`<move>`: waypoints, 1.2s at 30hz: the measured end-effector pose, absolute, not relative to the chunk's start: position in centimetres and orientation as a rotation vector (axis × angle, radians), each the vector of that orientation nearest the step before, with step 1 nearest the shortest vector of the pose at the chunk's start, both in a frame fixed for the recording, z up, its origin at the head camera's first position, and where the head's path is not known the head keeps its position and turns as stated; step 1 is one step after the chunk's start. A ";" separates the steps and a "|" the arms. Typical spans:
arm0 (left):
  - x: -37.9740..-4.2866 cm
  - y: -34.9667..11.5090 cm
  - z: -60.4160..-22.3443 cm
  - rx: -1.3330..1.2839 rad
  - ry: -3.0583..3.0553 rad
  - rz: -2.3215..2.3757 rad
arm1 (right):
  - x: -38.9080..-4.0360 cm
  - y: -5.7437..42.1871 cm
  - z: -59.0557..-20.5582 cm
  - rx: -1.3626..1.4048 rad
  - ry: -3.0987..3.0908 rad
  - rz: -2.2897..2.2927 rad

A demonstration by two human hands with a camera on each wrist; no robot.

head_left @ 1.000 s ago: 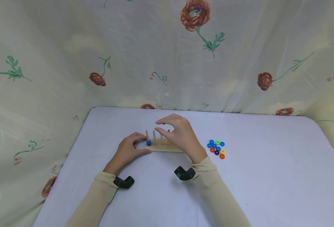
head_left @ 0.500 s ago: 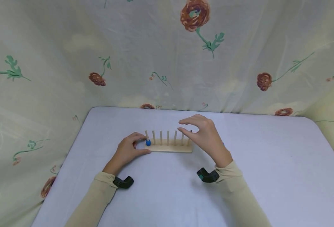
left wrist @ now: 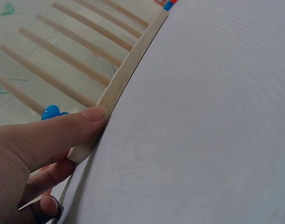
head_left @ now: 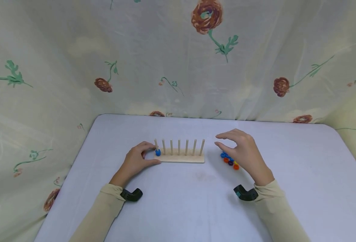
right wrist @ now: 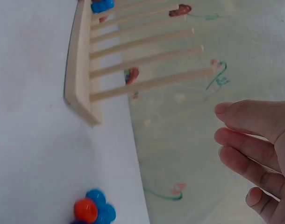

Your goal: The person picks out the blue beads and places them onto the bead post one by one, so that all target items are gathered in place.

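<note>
A wooden peg board with a row of several upright pegs lies on the table. Blue rings sit low on its leftmost peg. My left hand grips the board's left end; in the left wrist view the thumb presses its front edge and the other fingers go round behind. My right hand hovers to the right of the board, near a cluster of small coloured rings. Thumb and fingers are apart with nothing between them. This hand hides part of the cluster.
The white table has its back edge against a flowered curtain. Visible loose rings are blue, orange, yellow and dark purple. A black wrist device sits on the left sleeve, another on the right.
My right hand has moved from above the peg board rightward to the ring cluster, uncovering all the pegs. My left hand has stayed on the board's left end.
</note>
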State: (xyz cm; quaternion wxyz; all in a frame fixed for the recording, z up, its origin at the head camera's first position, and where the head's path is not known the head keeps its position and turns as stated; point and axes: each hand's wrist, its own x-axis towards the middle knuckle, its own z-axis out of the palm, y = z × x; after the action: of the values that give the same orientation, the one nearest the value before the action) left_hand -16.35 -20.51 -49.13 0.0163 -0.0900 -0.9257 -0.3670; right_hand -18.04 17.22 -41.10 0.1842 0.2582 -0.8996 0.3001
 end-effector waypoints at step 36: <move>-16.4 -20.5 -49.2 -0.257 -2.896 -1.127 | -18.2 24.6 -47.1 0.409 -2.961 0.843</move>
State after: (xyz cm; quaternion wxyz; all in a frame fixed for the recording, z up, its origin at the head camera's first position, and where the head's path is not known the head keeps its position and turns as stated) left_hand -16.42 -20.53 -49.22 0.0116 -0.0824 -0.9287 -0.3614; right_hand -18.16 24.63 -47.09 0.0180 0.1315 -0.9533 0.2714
